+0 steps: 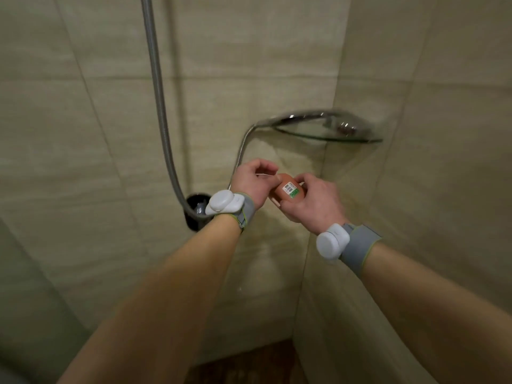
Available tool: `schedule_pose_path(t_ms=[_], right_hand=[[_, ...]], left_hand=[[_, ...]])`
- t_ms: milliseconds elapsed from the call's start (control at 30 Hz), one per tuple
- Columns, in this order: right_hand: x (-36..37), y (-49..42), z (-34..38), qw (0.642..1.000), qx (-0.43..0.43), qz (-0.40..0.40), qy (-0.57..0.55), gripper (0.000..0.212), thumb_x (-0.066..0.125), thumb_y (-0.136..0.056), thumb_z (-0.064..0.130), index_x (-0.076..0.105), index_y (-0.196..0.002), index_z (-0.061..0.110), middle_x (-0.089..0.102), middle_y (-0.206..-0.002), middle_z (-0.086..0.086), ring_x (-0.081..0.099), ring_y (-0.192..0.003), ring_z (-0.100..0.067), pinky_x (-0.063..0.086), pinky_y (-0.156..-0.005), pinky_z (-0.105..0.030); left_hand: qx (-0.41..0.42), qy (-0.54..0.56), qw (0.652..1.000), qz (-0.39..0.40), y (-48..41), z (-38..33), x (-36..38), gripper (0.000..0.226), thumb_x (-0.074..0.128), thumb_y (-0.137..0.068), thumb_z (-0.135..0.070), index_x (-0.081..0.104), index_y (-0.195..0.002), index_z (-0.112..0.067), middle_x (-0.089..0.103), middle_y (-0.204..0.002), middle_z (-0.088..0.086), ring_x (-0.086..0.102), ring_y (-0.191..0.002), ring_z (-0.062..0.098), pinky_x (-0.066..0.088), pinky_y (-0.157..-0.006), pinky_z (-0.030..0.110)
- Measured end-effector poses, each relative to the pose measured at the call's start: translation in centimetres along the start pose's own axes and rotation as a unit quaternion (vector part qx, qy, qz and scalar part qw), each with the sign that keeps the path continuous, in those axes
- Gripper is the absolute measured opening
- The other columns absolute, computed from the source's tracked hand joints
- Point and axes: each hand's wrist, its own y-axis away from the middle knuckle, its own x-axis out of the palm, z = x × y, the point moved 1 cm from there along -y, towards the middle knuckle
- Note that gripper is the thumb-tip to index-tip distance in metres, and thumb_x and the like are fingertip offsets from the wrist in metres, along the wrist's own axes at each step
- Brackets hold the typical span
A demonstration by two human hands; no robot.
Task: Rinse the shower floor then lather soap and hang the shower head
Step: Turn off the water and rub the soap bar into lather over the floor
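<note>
Below the corner shelf's (346,139) front edge, the right grip (310,202) clasps the oval soap (288,195). The left grip (253,182) pinches its upper end. The shower head (318,117) lies unhung on the shelf, likely nearer the right grip.

Right hand (310,202) gripping brown soap bar (288,193), barcode sticker (291,189) facing up. Left hand (253,184) pinching its end. Blurry shower head (304,117) on glass corner shelf (357,139), hose (158,92) hanging along wall.
</note>
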Motion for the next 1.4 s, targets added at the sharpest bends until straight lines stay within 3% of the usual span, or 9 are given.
schedule_pose_path(t_ms=[167, 300, 500, 600, 733, 867, 1033, 1267, 1400], right_hand=[[7.7, 4.0, -2.6, 0.997, 0.053, 0.051, -0.038, 0.062, 0.057, -0.050, 0.062, 0.059, -0.100, 0.027, 0.067, -0.084, 0.005, 0.063, -0.080, -0.018, 0.049, -0.066, -0.028], [15.6, 8.8, -6.2, 0.990, 0.084, 0.101, -0.051, 0.049, 0.074, -0.059, 0.058, 0.057, -0.097, 0.031, 0.068, -0.084, 0.007, 0.064, -0.081, -0.017, 0.053, -0.069, -0.031], [30.7, 17.8, -13.1, 0.977, 0.101, 0.183, -0.048, 0.057, 0.077, -0.063, 0.052, 0.058, -0.110, 0.029, 0.070, -0.093, 0.003, 0.066, -0.079, -0.017, 0.051, -0.066, -0.026], [39.9, 23.4, -16.2, 0.964, 0.128, 0.225, -0.057, 0.053, 0.078, -0.062, 0.050, 0.056, -0.105, 0.030, 0.069, -0.088, 0.004, 0.066, -0.077, -0.019, 0.053, -0.064, -0.031], [52.2, 30.2, -19.6, 0.941, 0.177, 0.268, -0.109, 0.048, 0.082, -0.058, 0.042, 0.053, -0.095, 0.032, 0.060, -0.074, 0.015, 0.063, -0.072, -0.015, 0.042, -0.055, -0.025], [61.7, 35.6, -22.1, 0.915, 0.217, 0.306, -0.148, 0.047, 0.084, -0.061, 0.034, 0.051, -0.096, 0.035, 0.059, -0.076, 0.020, 0.058, -0.067, -0.001, 0.043, -0.053, -0.015], [76.3, 43.8, -25.6, 0.861, 0.270, 0.366, -0.226, 0.037, 0.075, -0.076, 0.010, 0.055, -0.103, 0.025, 0.070, -0.092, -0.008, 0.067, -0.084, -0.029, 0.056, -0.075, -0.046], [92.5, 49.4, -27.5, 0.818, 0.326, 0.397, -0.259, 0.043, 0.071, -0.080, 0.005, 0.061, -0.117, 0.024, 0.068, -0.104, -0.009, 0.065, -0.094, -0.028, 0.056, -0.082, -0.045], [98.5, 49.9, -27.5, 0.799, 0.341, 0.393, -0.301, 0.041, 0.071, -0.078, 0.001, 0.063, -0.114, 0.019, 0.068, -0.102, -0.008, 0.065, -0.094, -0.026, 0.057, -0.082, -0.048]], left_hand=[[-0.071, -0.004, 0.997, 0.003, 3.9, 8.6, -0.5, 0.016, 0.072, -0.076, -0.010, 0.066, -0.085, -0.021, 0.063, -0.074, -0.009, 0.059, -0.059, -0.001, 0.048, -0.059, 0.011], [-0.113, -0.029, 0.993, 0.035, 7.6, 17.9, -0.5, 0.024, 0.073, -0.076, -0.012, 0.067, -0.099, -0.019, 0.063, -0.085, -0.003, 0.063, -0.075, 0.019, 0.054, -0.075, 0.030], [-0.171, -0.049, 0.977, 0.115, 14.7, 35.5, -1.1, 0.036, 0.072, -0.077, -0.007, 0.065, -0.110, -0.020, 0.061, -0.105, 0.000, 0.063, -0.097, 0.022, 0.054, -0.079, 0.024], [-0.222, -0.047, 0.970, 0.082, 19.1, 46.1, -2.1, 0.037, 0.073, -0.075, -0.004, 0.064, -0.108, -0.020, 0.061, -0.100, 0.000, 0.064, -0.089, 0.027, 0.055, -0.082, 0.038], [-0.283, -0.044, 0.958, 0.005, 25.1, 60.0, -3.8, 0.029, 0.076, -0.073, -0.007, 0.060, -0.083, -0.028, 0.062, -0.082, -0.007, 0.060, -0.074, 0.014, 0.052, -0.067, 0.024], [-0.349, -0.011, 0.936, -0.050, 30.2, 70.3, -5.4, 0.028, 0.076, -0.072, -0.004, 0.061, -0.079, -0.026, 0.064, -0.075, -0.004, 0.061, -0.072, 0.014, 0.054, -0.075, 0.032], [-0.416, 0.041, 0.904, -0.091, 36.8, 85.5, -8.2, 0.024, 0.069, -0.078, 0.001, 0.067, -0.092, -0.019, 0.063, -0.082, 0.009, 0.060, -0.071, 0.019, 0.054, -0.062, 0.027], [-0.469, 0.071, 0.865, -0.161, 40.4, 101.1, -12.1, 0.030, 0.065, -0.082, 0.003, 0.065, -0.105, -0.015, 0.063, -0.089, 0.011, 0.061, -0.087, 0.029, 0.055, -0.082, 0.046], [-0.475, 0.043, 0.856, -0.201, 40.3, 105.6, -14.2, 0.022, 0.074, -0.075, -0.003, 0.066, -0.093, -0.013, 0.064, -0.079, 0.002, 0.061, -0.079, 0.022, 0.054, -0.078, 0.038]])
